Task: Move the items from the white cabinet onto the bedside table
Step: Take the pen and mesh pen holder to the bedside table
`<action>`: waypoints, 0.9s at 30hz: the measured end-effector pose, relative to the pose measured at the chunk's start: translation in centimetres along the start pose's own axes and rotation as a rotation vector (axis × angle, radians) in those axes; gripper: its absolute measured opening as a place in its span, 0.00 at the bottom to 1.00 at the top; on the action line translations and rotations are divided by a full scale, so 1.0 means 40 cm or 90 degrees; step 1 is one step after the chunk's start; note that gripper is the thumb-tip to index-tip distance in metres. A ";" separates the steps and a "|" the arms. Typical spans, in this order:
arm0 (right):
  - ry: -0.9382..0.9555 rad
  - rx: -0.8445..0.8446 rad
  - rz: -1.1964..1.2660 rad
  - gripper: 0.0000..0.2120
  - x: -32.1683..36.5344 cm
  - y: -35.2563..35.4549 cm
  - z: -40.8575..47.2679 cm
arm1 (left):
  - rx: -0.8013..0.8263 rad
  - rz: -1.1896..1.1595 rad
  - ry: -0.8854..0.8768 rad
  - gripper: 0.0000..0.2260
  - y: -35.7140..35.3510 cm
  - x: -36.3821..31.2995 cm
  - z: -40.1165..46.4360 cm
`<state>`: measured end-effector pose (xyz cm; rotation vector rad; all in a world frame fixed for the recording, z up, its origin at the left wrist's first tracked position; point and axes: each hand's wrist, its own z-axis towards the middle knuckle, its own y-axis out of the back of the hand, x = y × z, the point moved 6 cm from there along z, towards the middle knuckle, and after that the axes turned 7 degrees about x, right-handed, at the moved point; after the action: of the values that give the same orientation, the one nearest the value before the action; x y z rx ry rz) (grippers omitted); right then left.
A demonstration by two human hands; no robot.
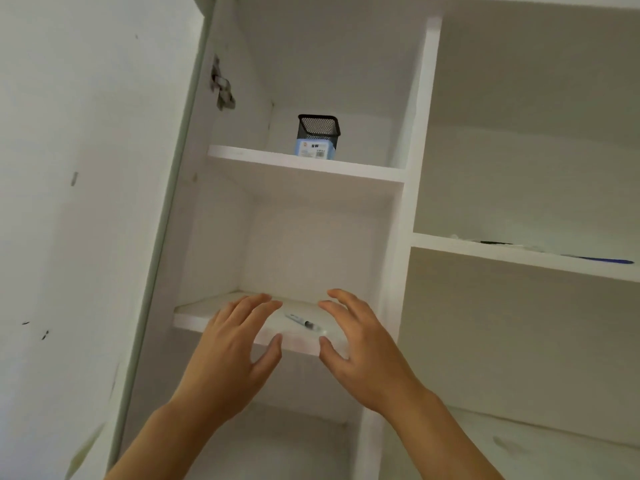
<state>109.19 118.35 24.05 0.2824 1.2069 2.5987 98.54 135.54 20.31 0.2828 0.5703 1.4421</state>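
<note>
The white cabinet [417, 140] fills the view, seen from below. On its upper left shelf stands a black mesh pen holder [318, 128] with a blue label. A small pen-like object [304, 322] lies on the middle left shelf [194, 313]. My left hand [232, 355] and my right hand [360, 344] are raised at that shelf's front edge, one on each side of the pen-like object. Both hands have spread fingers and hold nothing. The bedside table is out of view.
The cabinet door [86, 202] stands open at the left, with a metal hinge [221, 86] near its top. On the right shelf [519, 254] lie a dark flat item [495, 242] and a blue pen-like item [602, 260].
</note>
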 end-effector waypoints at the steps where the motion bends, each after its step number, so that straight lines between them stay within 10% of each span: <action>1: -0.003 0.009 -0.005 0.26 -0.002 -0.012 0.009 | 0.002 -0.007 -0.004 0.24 -0.010 0.013 0.007; 13: -0.040 0.153 -0.018 0.36 -0.050 -0.112 0.132 | 0.004 -0.025 -0.031 0.21 -0.105 0.108 0.118; 27: -0.071 0.085 0.052 0.17 -0.098 -0.130 0.156 | 0.015 0.057 -0.004 0.23 -0.129 0.126 0.127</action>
<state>115.46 124.83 23.78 0.5068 1.3568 2.5350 105.72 140.60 20.94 0.3344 0.5763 1.5218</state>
